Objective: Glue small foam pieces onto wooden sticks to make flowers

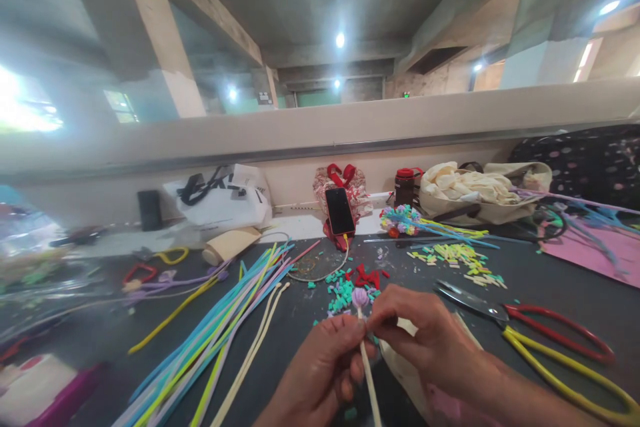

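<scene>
Your left hand (327, 353) had the cream stem (369, 377) pinched, long axis pointing away from you, lilac bud (359, 297) just beyond; right hand (425, 327) sat close alongside, tbh couldn't tell if it gripped anything.

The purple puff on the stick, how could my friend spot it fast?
On the dark tabletop, find the scattered teal pieces near the middle. Just in front, above the left hand's grip, a cream stem rises to the lilac puff. Unlike those loose teal pieces and nearby red pieces, it's round, pale purple and mounted on a stem.
</scene>
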